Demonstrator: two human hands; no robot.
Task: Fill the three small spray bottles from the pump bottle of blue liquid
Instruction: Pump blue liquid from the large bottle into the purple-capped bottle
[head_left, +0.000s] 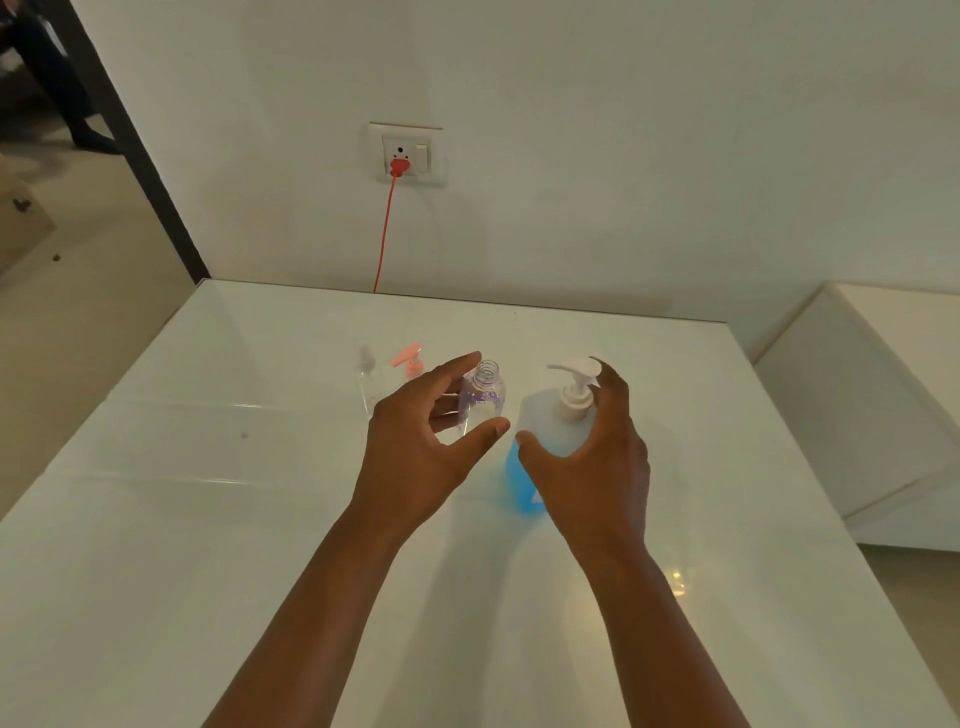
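at about eleven o'clock on the glossy white tabletop (208, 519) stands a clear small spray bottle with a pale nozzle (368, 384), and just beside it a second small bottle with a pink spray top (410, 361). next comes the left hand (415, 457), fingers spread wide around an uncapped clear small bottle with purple print (483, 395); whether they touch it cannot be told. it looks empty, so light, thin-walled and easy to tip (best pinched at mid-body, below the threaded neck). at one o'clock the right hand (592, 467) curls loosely by the frosted pump bottle of blue liquid (540, 436), its grip not clearly closed. roughly half full, that bottle should be heavier and stable, perhaps slick. nothing blocks the spout; a red cable (385, 228) hangs from the white wall socket (408, 155) at twelve o'clock, well apart.
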